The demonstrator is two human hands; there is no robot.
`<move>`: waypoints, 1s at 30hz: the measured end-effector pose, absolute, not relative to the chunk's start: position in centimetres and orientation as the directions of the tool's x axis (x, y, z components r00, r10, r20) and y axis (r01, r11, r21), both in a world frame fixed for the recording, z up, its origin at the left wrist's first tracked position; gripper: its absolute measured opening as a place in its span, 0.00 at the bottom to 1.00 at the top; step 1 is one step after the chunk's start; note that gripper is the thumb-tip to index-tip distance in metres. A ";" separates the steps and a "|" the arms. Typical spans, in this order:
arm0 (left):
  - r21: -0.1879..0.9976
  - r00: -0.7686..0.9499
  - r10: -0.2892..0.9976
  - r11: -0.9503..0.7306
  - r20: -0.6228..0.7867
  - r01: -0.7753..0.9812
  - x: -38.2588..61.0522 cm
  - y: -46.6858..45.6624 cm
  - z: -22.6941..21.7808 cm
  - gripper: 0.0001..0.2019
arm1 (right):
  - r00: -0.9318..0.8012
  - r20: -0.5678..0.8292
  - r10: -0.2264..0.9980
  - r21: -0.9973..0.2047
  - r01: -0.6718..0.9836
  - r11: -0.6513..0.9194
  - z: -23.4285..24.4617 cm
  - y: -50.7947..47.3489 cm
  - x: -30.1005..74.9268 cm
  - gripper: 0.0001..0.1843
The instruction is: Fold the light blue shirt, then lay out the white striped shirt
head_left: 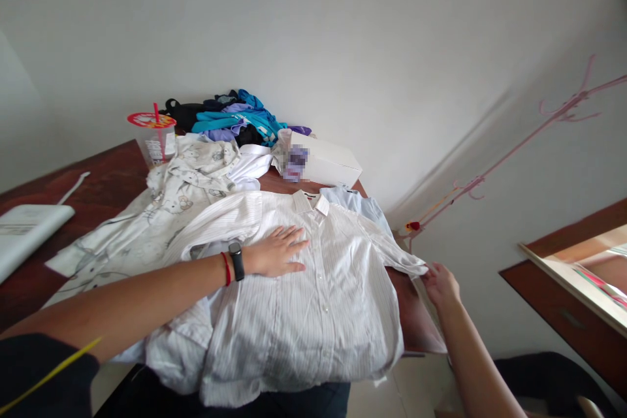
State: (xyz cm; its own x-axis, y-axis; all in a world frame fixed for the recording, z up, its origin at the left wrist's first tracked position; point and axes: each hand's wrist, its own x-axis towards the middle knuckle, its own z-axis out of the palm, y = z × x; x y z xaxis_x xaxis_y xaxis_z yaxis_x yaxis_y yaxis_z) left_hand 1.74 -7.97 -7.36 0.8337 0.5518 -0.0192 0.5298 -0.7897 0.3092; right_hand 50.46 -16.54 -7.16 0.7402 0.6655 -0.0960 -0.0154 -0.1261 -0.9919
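A white pin-striped shirt [313, 294] lies spread face up on the dark wooden table [105, 173], its collar pointing away from me. My left hand [277, 251] rests flat on the shirt's chest with fingers stretched out; a black band and a red cord sit on that wrist. My right hand [441, 284] is past the table's right edge, its fingers pinched on the end of the shirt's right sleeve [409, 264].
A cartoon-print white garment [166, 209] lies under the shirt to the left. Behind are a pile of blue and black clothes [235, 117], a plastic cup [154, 137] with a red lid, and a white box [326, 163]. A pink hanger rack [563, 111] leans on the wall.
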 end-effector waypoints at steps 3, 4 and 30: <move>0.364 0.832 0.554 -0.770 -0.025 0.524 1.7 -8.0 -7.2 0.39 | 0.875 0.125 0.468 -0.992 0.108 0.064 -4.8 -15.8 48.8 0.18; 0.400 0.829 0.559 -0.752 -0.037 0.525 1.8 -7.9 -7.1 0.39 | 0.876 0.220 0.430 -0.975 0.184 0.123 -4.0 -15.9 47.5 0.20; 0.937 0.808 0.491 0.281 -0.325 0.206 0.3 -5.3 -4.4 0.28 | -0.146 0.416 0.897 -0.497 0.790 0.359 -8.6 -23.6 30.6 0.10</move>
